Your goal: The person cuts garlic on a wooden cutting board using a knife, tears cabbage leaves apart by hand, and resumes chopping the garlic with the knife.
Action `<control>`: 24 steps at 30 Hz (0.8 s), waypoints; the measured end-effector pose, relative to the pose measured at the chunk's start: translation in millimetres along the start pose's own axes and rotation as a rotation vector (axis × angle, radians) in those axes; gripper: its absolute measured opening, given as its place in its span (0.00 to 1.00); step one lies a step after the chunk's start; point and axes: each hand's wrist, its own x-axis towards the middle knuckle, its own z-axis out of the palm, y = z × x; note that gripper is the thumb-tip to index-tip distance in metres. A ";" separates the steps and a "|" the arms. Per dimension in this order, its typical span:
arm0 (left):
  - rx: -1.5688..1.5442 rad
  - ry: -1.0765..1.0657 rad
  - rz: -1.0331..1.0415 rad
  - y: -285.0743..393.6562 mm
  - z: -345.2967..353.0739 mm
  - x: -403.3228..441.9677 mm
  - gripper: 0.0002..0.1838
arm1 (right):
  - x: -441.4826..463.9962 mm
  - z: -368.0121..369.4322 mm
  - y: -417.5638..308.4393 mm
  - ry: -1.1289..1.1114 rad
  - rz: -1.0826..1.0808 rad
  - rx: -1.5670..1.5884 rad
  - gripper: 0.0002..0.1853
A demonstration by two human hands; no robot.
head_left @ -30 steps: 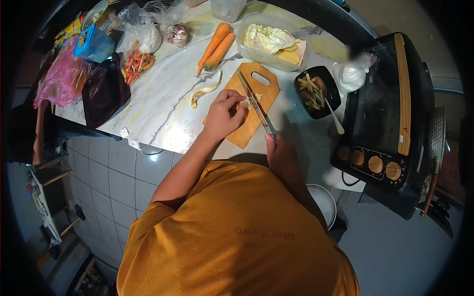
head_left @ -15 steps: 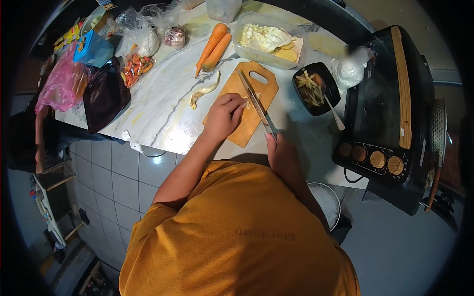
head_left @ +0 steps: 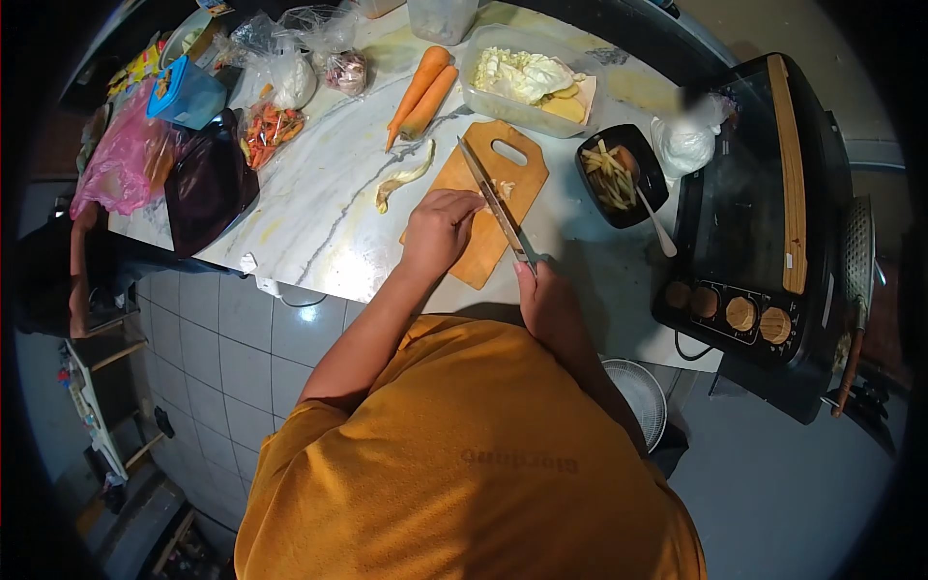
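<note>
My right hand (head_left: 543, 290) is closed around the handle of a long knife (head_left: 491, 198). The blade slants across a wooden cutting board (head_left: 471, 266), its tip pointing away from me. Close against the blade's left side, my left hand (head_left: 441, 224) presses on the board with its fingers bunched together. What lies under those fingertips is hidden. Small pale chopped pieces (head_left: 504, 188) are scattered on the board just right of the blade. A pale, curled strip of peel or vegetable (head_left: 402, 178) rests on the counter left of the board.
Two carrots (head_left: 422, 95) and a clear container of cut cabbage (head_left: 471, 82) lie beyond the board. On the right are a black bowl (head_left: 586, 162) of cut strips with a spoon, and a toaster oven (head_left: 739, 242). Bagged chillies (head_left: 271, 133) sit at left; another person's arm (head_left: 79, 275) shows.
The knife blade has shifted slightly left, nearer my left fingers, and my right hand moved with it. My left fingers are tucked in a little more.
</note>
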 end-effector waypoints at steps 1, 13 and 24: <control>0.000 0.001 0.001 -0.5 1.3 0.4 0.09 | 1.0 0.7 0.8 0.005 -0.012 -0.008 0.21; 0.042 0.030 0.043 -0.9 7.3 -3.6 0.12 | 11.0 7.3 3.7 -0.042 -0.006 -0.121 0.21; 0.043 0.058 0.038 2.0 4.7 -3.4 0.09 | 2.9 10.1 5.0 0.037 0.030 -0.218 0.20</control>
